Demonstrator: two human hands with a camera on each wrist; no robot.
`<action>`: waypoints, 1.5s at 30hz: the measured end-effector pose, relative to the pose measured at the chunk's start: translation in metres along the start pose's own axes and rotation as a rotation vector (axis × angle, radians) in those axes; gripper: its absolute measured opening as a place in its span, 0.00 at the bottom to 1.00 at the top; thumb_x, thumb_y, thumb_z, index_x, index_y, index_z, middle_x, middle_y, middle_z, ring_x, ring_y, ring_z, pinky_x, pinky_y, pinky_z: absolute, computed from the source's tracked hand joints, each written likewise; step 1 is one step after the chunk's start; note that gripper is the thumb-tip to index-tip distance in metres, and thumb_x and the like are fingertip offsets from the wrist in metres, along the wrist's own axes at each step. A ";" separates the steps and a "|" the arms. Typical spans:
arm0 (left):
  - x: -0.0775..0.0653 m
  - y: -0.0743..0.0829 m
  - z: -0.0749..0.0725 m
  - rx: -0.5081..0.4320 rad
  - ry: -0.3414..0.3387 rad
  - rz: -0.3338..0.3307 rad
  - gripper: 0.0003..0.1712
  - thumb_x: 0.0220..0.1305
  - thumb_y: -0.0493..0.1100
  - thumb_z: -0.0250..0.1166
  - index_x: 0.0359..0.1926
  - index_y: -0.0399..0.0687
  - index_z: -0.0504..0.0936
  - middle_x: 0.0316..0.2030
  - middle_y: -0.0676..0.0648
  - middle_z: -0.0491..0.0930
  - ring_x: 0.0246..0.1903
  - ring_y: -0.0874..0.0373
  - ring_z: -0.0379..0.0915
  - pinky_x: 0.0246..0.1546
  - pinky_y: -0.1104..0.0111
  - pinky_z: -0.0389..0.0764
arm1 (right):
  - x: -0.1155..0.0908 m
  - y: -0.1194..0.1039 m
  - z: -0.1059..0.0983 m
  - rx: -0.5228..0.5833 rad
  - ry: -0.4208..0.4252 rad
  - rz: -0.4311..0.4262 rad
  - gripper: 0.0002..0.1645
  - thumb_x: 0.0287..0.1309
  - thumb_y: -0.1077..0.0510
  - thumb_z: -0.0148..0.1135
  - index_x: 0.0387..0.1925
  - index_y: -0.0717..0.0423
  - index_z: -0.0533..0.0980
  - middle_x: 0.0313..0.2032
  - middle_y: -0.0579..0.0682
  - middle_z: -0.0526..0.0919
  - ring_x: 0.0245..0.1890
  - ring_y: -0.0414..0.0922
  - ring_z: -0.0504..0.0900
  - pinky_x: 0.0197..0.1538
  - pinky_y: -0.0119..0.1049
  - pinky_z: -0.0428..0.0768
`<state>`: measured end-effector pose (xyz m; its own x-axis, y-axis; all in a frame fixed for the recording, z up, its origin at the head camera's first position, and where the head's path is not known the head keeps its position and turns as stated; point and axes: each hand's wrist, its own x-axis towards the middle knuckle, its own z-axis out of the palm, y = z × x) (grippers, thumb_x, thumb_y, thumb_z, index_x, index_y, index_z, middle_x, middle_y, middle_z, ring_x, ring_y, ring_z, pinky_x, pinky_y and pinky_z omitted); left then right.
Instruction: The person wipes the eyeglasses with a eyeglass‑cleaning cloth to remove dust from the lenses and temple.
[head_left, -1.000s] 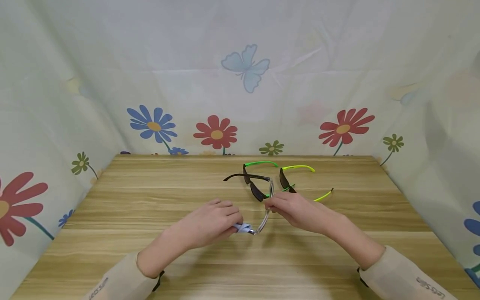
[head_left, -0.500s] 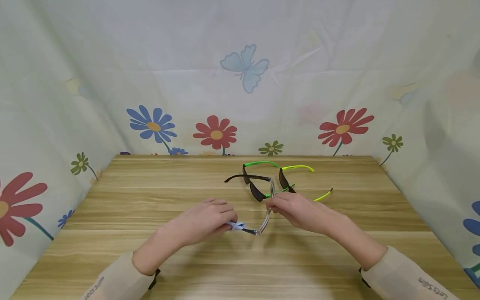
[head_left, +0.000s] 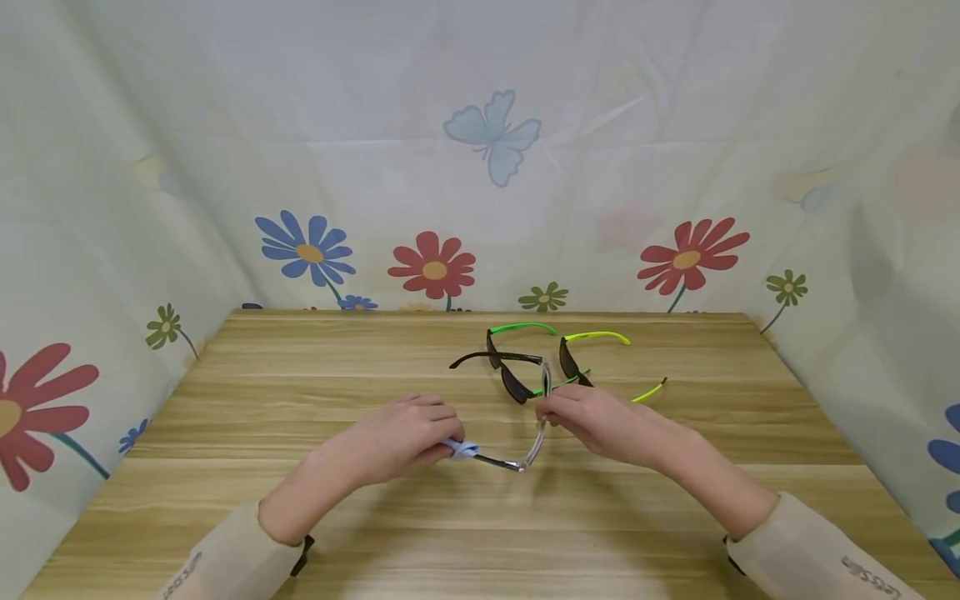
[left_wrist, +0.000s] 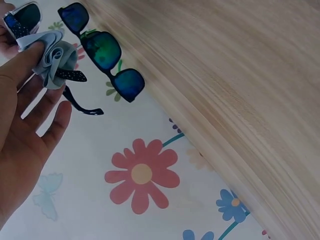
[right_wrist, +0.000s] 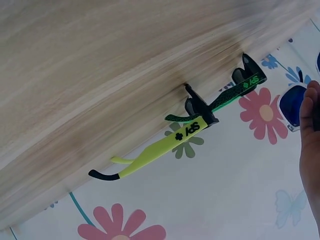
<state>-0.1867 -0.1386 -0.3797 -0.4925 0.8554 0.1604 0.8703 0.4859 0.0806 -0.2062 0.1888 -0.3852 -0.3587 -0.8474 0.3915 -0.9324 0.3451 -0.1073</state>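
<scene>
Beyond the clear glasses (head_left: 535, 447) hangs the curtain (head_left: 352, 167), and beneath them spreads the table (head_left: 337, 367). Just beyond them sit the green glasses (head_left: 514, 387), and beyond and right of them the yellow glasses (head_left: 569, 358), both unfolded, perhaps parked there to leave us room. Right of the clear glasses, the right hand (head_left: 600, 421) pinches their front near its middle, which we judge steadies them and leaves their temples free. Left of them, the left hand (head_left: 401, 437) pinches the cloth (head_left: 463, 450) round their nearer temple (head_left: 497, 461), likely to press both its sides. From the left wrist we catch mirrored lenses (left_wrist: 102, 50), merely dark from the head, and that temple's tip (left_wrist: 73, 75) poking through the cloth; the right wrist adds lettering (right_wrist: 191, 130) on the yellow glasses.
</scene>
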 end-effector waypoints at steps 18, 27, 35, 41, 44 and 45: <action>-0.006 -0.009 -0.005 -0.034 0.006 0.009 0.08 0.68 0.42 0.71 0.46 0.49 0.84 0.40 0.56 0.82 0.42 0.61 0.76 0.54 0.60 0.79 | -0.007 0.003 -0.003 0.024 -0.001 -0.016 0.15 0.62 0.74 0.66 0.46 0.57 0.77 0.40 0.46 0.82 0.38 0.37 0.81 0.42 0.30 0.81; -0.020 -0.023 -0.008 0.099 0.058 -0.069 0.11 0.62 0.41 0.76 0.43 0.48 0.83 0.40 0.53 0.83 0.41 0.56 0.78 0.48 0.57 0.80 | -0.014 0.006 -0.005 0.044 0.020 -0.042 0.19 0.55 0.76 0.69 0.45 0.57 0.77 0.39 0.44 0.80 0.37 0.37 0.80 0.41 0.28 0.80; -0.011 -0.021 -0.014 0.143 0.150 -0.108 0.11 0.65 0.43 0.74 0.45 0.47 0.83 0.39 0.52 0.83 0.38 0.57 0.78 0.42 0.60 0.78 | -0.015 0.002 0.000 0.062 0.002 -0.041 0.09 0.68 0.70 0.62 0.46 0.56 0.78 0.40 0.44 0.81 0.40 0.37 0.81 0.44 0.30 0.81; 0.001 -0.015 -0.013 0.148 0.198 -0.128 0.10 0.67 0.44 0.72 0.46 0.47 0.83 0.40 0.52 0.83 0.41 0.56 0.78 0.47 0.57 0.79 | -0.013 -0.003 0.005 0.076 -0.030 -0.039 0.09 0.68 0.69 0.63 0.46 0.56 0.78 0.40 0.45 0.83 0.41 0.37 0.82 0.46 0.28 0.80; 0.005 -0.014 -0.013 0.153 0.213 -0.138 0.10 0.68 0.44 0.72 0.46 0.48 0.83 0.41 0.52 0.83 0.43 0.55 0.79 0.49 0.56 0.80 | -0.012 -0.006 0.006 0.093 -0.054 -0.030 0.09 0.69 0.69 0.62 0.46 0.55 0.78 0.41 0.45 0.83 0.42 0.37 0.82 0.47 0.27 0.80; 0.006 -0.014 -0.013 0.154 0.219 -0.139 0.10 0.68 0.44 0.72 0.46 0.48 0.83 0.41 0.52 0.83 0.43 0.55 0.79 0.49 0.55 0.80 | -0.011 -0.007 0.007 0.099 -0.060 -0.028 0.09 0.69 0.69 0.62 0.47 0.55 0.78 0.42 0.45 0.83 0.43 0.37 0.82 0.47 0.27 0.80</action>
<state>-0.2015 -0.1422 -0.3675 -0.5784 0.7282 0.3676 0.7750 0.6312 -0.0309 -0.1961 0.1930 -0.3948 -0.3321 -0.8796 0.3406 -0.9407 0.2821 -0.1886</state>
